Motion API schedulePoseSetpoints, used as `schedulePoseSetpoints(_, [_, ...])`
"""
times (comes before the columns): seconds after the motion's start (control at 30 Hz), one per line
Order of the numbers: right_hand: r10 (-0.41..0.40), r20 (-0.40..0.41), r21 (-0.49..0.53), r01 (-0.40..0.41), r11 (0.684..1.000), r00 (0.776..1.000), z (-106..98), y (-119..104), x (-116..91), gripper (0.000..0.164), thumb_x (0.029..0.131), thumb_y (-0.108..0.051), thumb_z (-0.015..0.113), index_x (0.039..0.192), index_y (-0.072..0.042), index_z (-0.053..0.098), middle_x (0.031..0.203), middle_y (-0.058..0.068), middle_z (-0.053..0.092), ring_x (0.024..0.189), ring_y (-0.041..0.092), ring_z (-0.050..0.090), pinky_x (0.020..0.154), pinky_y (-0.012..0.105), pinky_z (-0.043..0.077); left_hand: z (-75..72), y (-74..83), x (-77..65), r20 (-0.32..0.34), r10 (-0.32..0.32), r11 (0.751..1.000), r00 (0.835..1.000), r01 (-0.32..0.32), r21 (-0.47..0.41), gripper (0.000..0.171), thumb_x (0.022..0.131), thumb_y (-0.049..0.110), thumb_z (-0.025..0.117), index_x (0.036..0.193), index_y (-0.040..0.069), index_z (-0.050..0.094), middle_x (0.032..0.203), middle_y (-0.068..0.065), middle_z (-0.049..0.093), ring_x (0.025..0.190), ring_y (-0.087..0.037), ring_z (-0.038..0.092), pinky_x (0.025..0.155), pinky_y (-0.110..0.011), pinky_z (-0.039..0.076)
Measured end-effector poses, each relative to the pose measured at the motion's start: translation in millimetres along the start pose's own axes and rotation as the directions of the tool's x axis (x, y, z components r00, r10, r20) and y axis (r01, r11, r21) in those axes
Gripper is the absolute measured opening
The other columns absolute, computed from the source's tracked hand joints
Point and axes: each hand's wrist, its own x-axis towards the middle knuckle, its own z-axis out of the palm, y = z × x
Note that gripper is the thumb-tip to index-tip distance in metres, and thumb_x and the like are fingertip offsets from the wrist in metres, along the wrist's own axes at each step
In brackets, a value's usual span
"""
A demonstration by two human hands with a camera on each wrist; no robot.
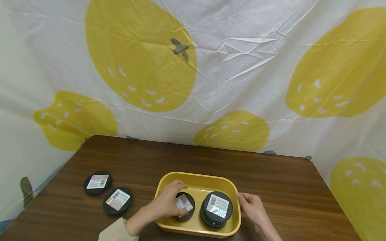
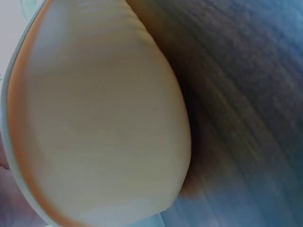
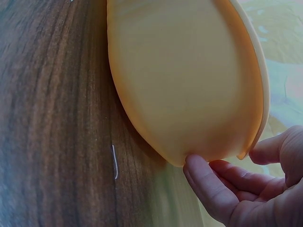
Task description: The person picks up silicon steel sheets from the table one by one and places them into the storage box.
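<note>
A yellow plastic tub (image 1: 196, 175) stands near the front of the table. Inside it, at the left, my left hand (image 1: 165, 201) holds a round black disc (image 1: 186, 203) with a silver-and-white label, thumb and fingers around its edge. Beside that disc, in the tub's right half, is a stack of black discs (image 1: 217, 205), the top one labelled. At the tub's right end my right hand (image 1: 253, 209) pinches the rim; in the right wrist view its thumb is at the rim and its fingers (image 3: 208, 182) touch the outer wall. The left wrist view mostly shows the tub's outside (image 2: 109, 118).
Two more labelled black discs, a farther one (image 1: 97, 183) and a nearer one (image 1: 118, 201), lie on the dark wooden table (image 1: 271, 177) left of the tub. A white cloth (image 1: 235, 90) with yellow fruit prints hangs behind the table.
</note>
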Motion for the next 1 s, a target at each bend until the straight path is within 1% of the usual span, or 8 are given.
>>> schedulePoseSetpoints(0.13, [-0.007, 0.012, 0.010, 0.007, 1.000, 1.000, -0.4, 0.7, -0.5, 0.031, 0.095, -0.009, 0.049, 0.106, 0.018, 0.059, 0.078, 0.011, 0.064, 0.066, 0.019, 0.063, 0.059, 0.035, 0.056, -6.1, -2.7, 0.5, -0.017, -0.025, 0.999, 1.000, 0.025, -0.044, 0.064, 0.059, 0.013, 0.086, 0.113, -0.010, 0.058, 0.113, -0.017, 0.057, 0.106, -0.035, 0.053, 0.092, -0.050, 0.043])
schedulePoseSetpoints(0.23, [-0.011, 0.019, 0.009, 0.011, 1.000, 1.000, -0.6, 1.1, -0.6, 0.031, 0.095, -0.009, 0.049, 0.106, 0.019, 0.059, 0.078, 0.011, 0.064, 0.066, 0.019, 0.063, 0.059, 0.035, 0.056, -12.4, -5.5, -0.9, -0.055, -0.033, 0.998, 0.998, 0.030, -0.060, 0.062, 0.061, 0.012, 0.085, 0.112, -0.009, 0.059, 0.113, -0.017, 0.057, 0.105, -0.035, 0.054, 0.090, -0.052, 0.044])
schedulePoseSetpoints(0.3, [-0.010, 0.016, 0.009, 0.010, 1.000, 1.000, -0.5, 1.1, -0.3, 0.031, 0.095, -0.009, 0.049, 0.107, 0.018, 0.059, 0.078, 0.011, 0.064, 0.066, 0.019, 0.063, 0.059, 0.035, 0.056, -16.4, -7.3, -2.0, -0.087, -0.019, 0.999, 0.996, 0.015, -0.045, 0.060, 0.061, 0.013, 0.085, 0.112, -0.008, 0.060, 0.112, -0.015, 0.058, 0.102, -0.034, 0.055, 0.087, -0.051, 0.045])
schedulePoseSetpoints(0.4, [-0.004, 0.002, 0.005, 0.004, 1.000, 1.000, -0.1, 1.0, 0.0, 0.030, 0.095, -0.008, 0.049, 0.107, 0.018, 0.059, 0.079, 0.012, 0.064, 0.066, 0.019, 0.063, 0.059, 0.036, 0.056, -21.2, -9.3, -3.2, -0.121, 0.001, 1.000, 0.993, -0.005, -0.030, 0.057, 0.063, 0.013, 0.085, 0.111, -0.007, 0.061, 0.110, -0.014, 0.059, 0.098, -0.032, 0.057, 0.082, -0.047, 0.048])
schedulePoseSetpoints(0.57, [0.000, -0.026, -0.019, 0.000, 1.000, 1.000, 0.6, 0.9, -0.2, 0.028, 0.094, -0.007, 0.050, 0.107, 0.016, 0.061, 0.082, 0.014, 0.065, 0.067, 0.019, 0.062, 0.059, 0.036, 0.056, -28.0, -10.0, -4.8, -0.143, 0.004, 0.999, 0.990, -0.009, -0.035, 0.056, 0.064, 0.013, 0.084, 0.111, -0.007, 0.061, 0.110, -0.014, 0.059, 0.097, -0.032, 0.058, 0.081, -0.044, 0.050])
schedulePoseSetpoints(0.77, [0.002, -0.029, -0.027, -0.003, 1.000, 1.000, 0.5, 1.0, 0.2, 0.028, 0.094, -0.007, 0.050, 0.107, 0.015, 0.062, 0.083, 0.014, 0.065, 0.067, 0.019, 0.062, 0.059, 0.036, 0.056, -34.7, -11.2, -7.0, -0.184, 0.019, 0.999, 0.983, -0.026, -0.033, 0.053, 0.064, 0.009, 0.083, 0.110, -0.006, 0.063, 0.109, -0.013, 0.061, 0.095, -0.030, 0.059, 0.080, -0.040, 0.051])
schedulePoseSetpoints(0.9, [0.002, -0.030, -0.033, -0.003, 0.999, 1.000, 0.4, 1.1, 0.0, 0.028, 0.094, -0.007, 0.050, 0.107, 0.015, 0.061, 0.082, 0.013, 0.065, 0.067, 0.019, 0.062, 0.059, 0.036, 0.056, -39.8, -14.0, -10.2, -0.202, 0.009, 0.999, 0.979, -0.017, -0.036, 0.052, 0.064, 0.008, 0.083, 0.110, -0.005, 0.063, 0.109, -0.011, 0.062, 0.096, -0.028, 0.060, 0.080, -0.039, 0.051])
schedulePoseSetpoints(1.0, [0.002, -0.027, -0.034, -0.003, 0.999, 1.000, 0.3, 1.2, 0.0, 0.028, 0.095, -0.007, 0.050, 0.107, 0.016, 0.061, 0.082, 0.014, 0.065, 0.067, 0.020, 0.062, 0.059, 0.036, 0.056, -43.3, -16.2, -13.0, -0.212, -0.023, 0.998, 0.977, 0.012, -0.056, 0.051, 0.065, 0.009, 0.084, 0.110, -0.005, 0.063, 0.109, -0.011, 0.062, 0.098, -0.028, 0.059, 0.082, -0.041, 0.051])
